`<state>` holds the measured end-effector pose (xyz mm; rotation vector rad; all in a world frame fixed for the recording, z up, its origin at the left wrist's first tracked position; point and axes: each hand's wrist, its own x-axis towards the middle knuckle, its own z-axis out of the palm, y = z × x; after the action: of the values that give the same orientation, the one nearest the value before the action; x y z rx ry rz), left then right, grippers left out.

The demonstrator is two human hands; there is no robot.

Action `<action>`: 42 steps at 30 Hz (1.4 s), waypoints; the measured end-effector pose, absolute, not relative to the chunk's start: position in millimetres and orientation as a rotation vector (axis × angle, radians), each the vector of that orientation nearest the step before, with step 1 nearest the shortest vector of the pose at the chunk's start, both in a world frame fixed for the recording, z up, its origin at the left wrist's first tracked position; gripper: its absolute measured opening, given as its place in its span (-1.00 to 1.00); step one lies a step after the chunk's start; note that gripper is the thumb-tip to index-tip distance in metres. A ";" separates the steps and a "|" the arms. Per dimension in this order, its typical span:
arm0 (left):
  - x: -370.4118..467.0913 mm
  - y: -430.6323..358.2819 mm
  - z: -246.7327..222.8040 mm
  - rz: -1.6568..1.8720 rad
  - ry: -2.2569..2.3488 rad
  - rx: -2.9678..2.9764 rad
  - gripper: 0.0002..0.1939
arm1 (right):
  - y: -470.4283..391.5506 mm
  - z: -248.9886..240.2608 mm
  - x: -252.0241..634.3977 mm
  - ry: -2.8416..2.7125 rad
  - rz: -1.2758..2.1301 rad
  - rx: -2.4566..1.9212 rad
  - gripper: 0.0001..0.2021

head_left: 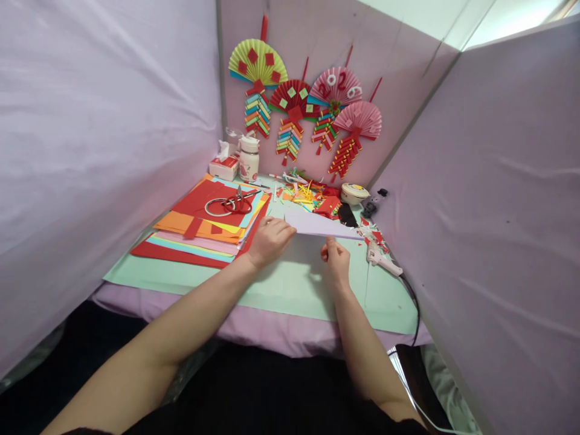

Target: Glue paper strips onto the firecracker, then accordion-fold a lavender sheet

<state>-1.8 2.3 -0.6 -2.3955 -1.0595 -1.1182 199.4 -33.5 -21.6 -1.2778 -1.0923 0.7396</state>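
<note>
A pale lilac sheet of paper [317, 225] is held above the mint-green table cover [290, 290]. My left hand [272, 240] is closed on the sheet's left corner. At the sheet's near edge, right of its middle, my right hand [336, 257] pinches it with curled fingers. The sheet narrows toward the right, and its underside is hidden. Left of my left hand lies a stack of coloured paper [194, 232], with red-handled scissors [238, 202] and a ring-shaped item [217, 207] on top.
A white glue gun [383, 260] with a dark cord lies at the right. Paper scraps [306, 193], a lidded bowl [354, 193], a bottle [249, 158] and a tissue box [224, 168] stand or lie at the back. Paper fan ornaments [338, 84] hang on the wall.
</note>
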 end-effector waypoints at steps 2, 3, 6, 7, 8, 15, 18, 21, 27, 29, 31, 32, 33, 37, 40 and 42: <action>6.6 -3.8 -2.3 -1.094 -0.973 -2.412 -0.76 | -28.7 -21.5 196.7 -0.896 0.898 -1.252 -0.48; 9.9 -5.9 -3.4 -1.084 -0.932 -2.414 -0.77 | -26.4 -21.4 197.4 -0.809 0.958 -1.238 -0.49; 15.8 -9.0 -7.0 -1.057 -0.850 -2.402 -0.78 | -22.1 -21.8 202.6 -0.663 1.048 -1.189 -0.58; 16.4 -9.2 -8.1 -1.050 -0.837 -2.397 -0.78 | -21.8 -22.2 204.4 -0.648 1.045 -1.179 -0.62; 16.4 -9.0 -9.0 -1.043 -0.831 -2.394 -0.78 | -22.1 -22.4 206.3 -0.646 1.020 -1.178 -0.64; 5.2 -0.9 -9.9 -1.043 -1.030 -2.417 -0.76 | -32.3 9.3 234.4 -1.191 0.126 -1.421 -0.62; 1.0 3.4 -9.1 -1.087 -1.171 -2.437 -0.78 | -33.3 37.6 241.3 -1.796 -0.339 -1.472 -0.73; 1.1 4.2 -10.2 -1.001 -1.126 -2.610 -0.81 | -30.2 48.1 233.0 -2.293 -0.496 -1.563 -0.86; 13.2 -11.3 -17.3 -0.660 -0.780 -2.924 -0.65 | -23.5 10.5 208.6 -2.581 -0.343 -1.863 -0.83; 18.7 -17.0 -18.4 -0.684 -0.743 -2.885 -0.67 | -24.3 -0.8 204.8 -2.617 -0.279 -1.846 -0.83; 23.0 -19.5 -18.8 -0.747 -0.778 -2.809 -0.76 | -26.8 -7.0 202.2 -2.635 -0.219 -1.770 -0.83; 24.2 -19.3 -19.1 -0.767 -0.817 -2.776 -0.80 | -28.5 -8.7 201.2 -2.626 -0.195 -1.740 -0.83; 24.9 -18.1 -19.8 -0.762 -0.857 -2.758 -0.80 | -30.4 -9.9 200.2 -2.610 -0.176 -1.720 -0.83; 21.5 -7.4 -25.8 -0.557 -0.968 -2.779 -0.85 | -37.8 -14.4 199.8 -2.532 -0.126 -1.674 -0.86; 15.3 0.6 -30.0 -0.502 -1.069 -2.766 -0.85 | -42.1 -21.0 207.3 -2.408 -0.073 -1.591 -0.95; 11.7 3.7 -30.9 -0.506 -1.138 -2.753 -0.84 | -44.1 -26.2 215.1 -2.321 -0.028 -1.534 -0.92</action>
<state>11.7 3.7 -30.9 -2.7531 -1.1376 -0.5062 215.1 -44.1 -26.2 -1.5339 -2.3214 -0.0283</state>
